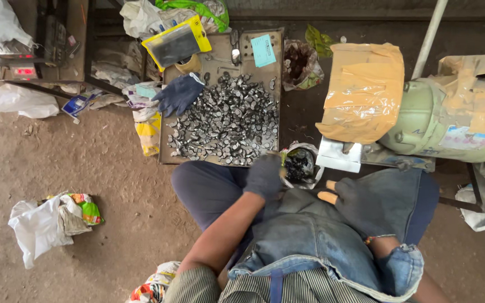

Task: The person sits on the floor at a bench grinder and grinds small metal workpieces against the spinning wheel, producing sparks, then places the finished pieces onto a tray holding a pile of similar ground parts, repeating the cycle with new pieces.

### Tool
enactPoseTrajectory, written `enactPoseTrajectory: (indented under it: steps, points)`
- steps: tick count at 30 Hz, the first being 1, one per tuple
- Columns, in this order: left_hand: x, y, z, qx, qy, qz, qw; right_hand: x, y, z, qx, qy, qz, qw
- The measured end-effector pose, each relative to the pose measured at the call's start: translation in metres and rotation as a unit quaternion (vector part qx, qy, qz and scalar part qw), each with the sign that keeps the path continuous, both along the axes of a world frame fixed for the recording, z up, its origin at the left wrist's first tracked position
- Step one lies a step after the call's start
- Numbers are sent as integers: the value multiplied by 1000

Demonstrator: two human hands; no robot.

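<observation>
My left hand (pixel 265 175), in a dark glove, rests on my left knee with fingers curled at the mouth of a small bag of dark metal pieces (pixel 300 164); whether it grips anything I cannot tell. My right hand (pixel 357 203) wears a dark glove with two fingertips bare and lies flat on the denim cloth (pixel 310 235) over my lap, holding nothing. In front of my knees a flat tray (pixel 223 56) carries a heap of several small dark metal parts (pixel 228 120). A spare dark glove (pixel 179 92) lies at the tray's left edge.
A pale green cylinder (pixel 450 126) wrapped in brown tape lies at right beside a taped brown parcel (pixel 363 90) and a white box (pixel 339 154). A yellow-framed pouch (pixel 176 44) leans at the tray's top. Plastic bags (pixel 40 224) lie on the dirt floor at left.
</observation>
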State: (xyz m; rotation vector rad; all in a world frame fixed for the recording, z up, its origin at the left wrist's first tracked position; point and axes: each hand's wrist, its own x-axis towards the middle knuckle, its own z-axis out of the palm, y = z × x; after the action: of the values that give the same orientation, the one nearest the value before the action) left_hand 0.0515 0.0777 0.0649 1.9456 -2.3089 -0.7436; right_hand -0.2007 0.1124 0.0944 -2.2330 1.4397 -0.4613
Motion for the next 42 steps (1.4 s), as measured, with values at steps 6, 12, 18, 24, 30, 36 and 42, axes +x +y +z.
enactPoseTrajectory:
  steps: [6,12,18,24,30,36,42]
  points:
    - [27,-18,-17,-58,-134,-43,988,-2,6,-18,54,-2,-23,998]
    - [33,-17,-16,-35,-76,-64,994,-7,8,-8,111,-61,-48,991]
    - [12,3,15,24,348,100,932,-1,7,26,250,-259,-132,924]
    - [-43,23,68,-52,536,-47,841,-6,-1,82,84,-154,-106,979]
    - [-61,-33,67,-224,261,-69,936,-7,-27,61,-59,-88,-157,982]
    - [-63,-78,47,-164,307,-175,921,-9,-44,48,-71,-98,-174,977]
    - [-61,-90,25,-150,281,-241,917,-19,-65,64,-2,-149,-104,983]
